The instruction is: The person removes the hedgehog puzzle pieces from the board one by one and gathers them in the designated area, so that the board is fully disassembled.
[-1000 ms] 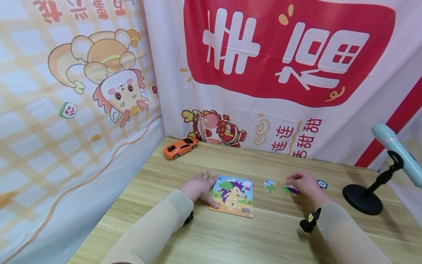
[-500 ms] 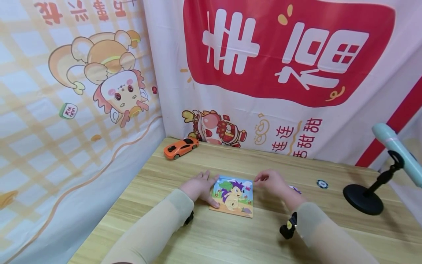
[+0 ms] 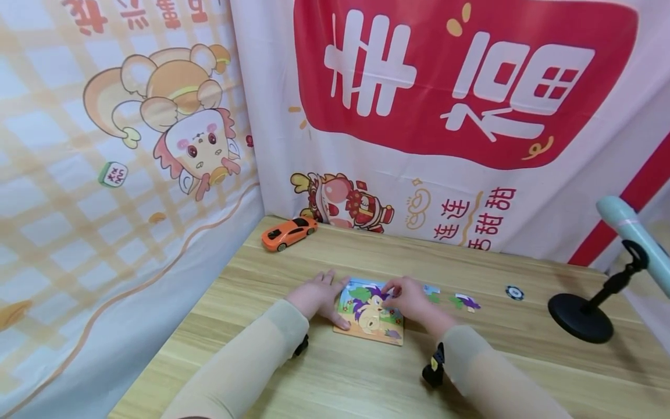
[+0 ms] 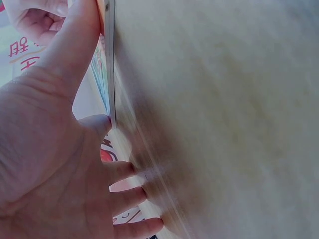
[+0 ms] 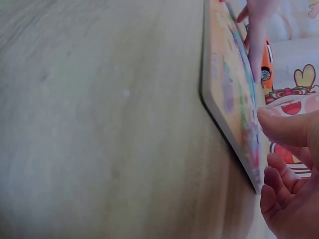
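Observation:
A square jigsaw puzzle board [image 3: 366, 333] with a purple-haired hedgehog picture lies flat on the table. My left hand [image 3: 317, 299] steadies its left side, fingers spread. In the left wrist view the left thumb [image 4: 82, 42] lies along the board's edge, while the other fingertips reach the tabletop. Over the upper right of the picture is my right hand [image 3: 410, 299], its thumb and forefinger close together at the surface. I cannot tell whether they pinch a piece. Right of the board lie a blue-green puzzle piece [image 3: 432, 290] and a purple-green puzzle piece [image 3: 463, 301].
An orange toy car [image 3: 289, 233] stands at the back left. Toward the right are a round chip [image 3: 515, 292] and a black stand [image 3: 581, 317] holding a pale green microphone [image 3: 635, 235]. Printed cloth [image 3: 361, 174] hangs behind the wooden table [image 3: 345, 378].
My right hand has moved left, from the purple-green piece past the board's right edge to over the picture. Both loose pieces show uncovered. The left hand has stayed put.

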Demonstrator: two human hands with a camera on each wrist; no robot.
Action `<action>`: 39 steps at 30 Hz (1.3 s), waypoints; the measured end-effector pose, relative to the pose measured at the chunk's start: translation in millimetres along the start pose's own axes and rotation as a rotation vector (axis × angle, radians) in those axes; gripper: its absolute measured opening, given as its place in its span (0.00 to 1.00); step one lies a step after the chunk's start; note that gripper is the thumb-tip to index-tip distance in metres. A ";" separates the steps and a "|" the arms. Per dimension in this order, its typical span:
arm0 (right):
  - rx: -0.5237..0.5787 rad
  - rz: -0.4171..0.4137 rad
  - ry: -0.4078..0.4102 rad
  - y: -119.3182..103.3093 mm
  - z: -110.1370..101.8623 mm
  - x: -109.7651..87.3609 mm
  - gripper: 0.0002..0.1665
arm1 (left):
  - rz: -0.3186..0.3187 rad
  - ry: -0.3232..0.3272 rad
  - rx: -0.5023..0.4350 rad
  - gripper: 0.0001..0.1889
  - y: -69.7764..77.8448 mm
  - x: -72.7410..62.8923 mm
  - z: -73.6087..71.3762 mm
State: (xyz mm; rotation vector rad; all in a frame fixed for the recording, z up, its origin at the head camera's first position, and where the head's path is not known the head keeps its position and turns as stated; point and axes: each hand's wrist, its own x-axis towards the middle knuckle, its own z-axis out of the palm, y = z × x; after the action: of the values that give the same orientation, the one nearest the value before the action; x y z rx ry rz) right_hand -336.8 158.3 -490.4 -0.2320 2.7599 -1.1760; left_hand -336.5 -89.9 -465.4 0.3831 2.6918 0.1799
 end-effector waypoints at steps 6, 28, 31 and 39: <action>-0.004 0.007 0.009 -0.1 4.6 2.8 0.13 | 0.003 0.003 -0.001 0.68 1.7 -0.8 -1.5; 0.082 0.053 -0.006 0.4 10.6 6.4 0.10 | 0.006 0.002 -0.005 0.68 3.0 -4.5 -3.5; 0.094 0.048 0.006 1.9 11.6 6.1 0.10 | 0.005 0.000 -0.003 0.68 3.2 -4.6 -3.5; 0.118 0.066 0.026 2.7 11.3 7.1 0.09 | 0.011 0.001 0.004 0.67 3.4 -4.1 -3.4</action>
State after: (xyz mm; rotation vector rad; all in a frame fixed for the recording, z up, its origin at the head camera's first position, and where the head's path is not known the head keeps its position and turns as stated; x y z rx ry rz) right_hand -341.9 150.8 -500.6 -0.1121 2.6862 -1.3278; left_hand -333.6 -88.2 -460.2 0.3995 2.6921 0.1788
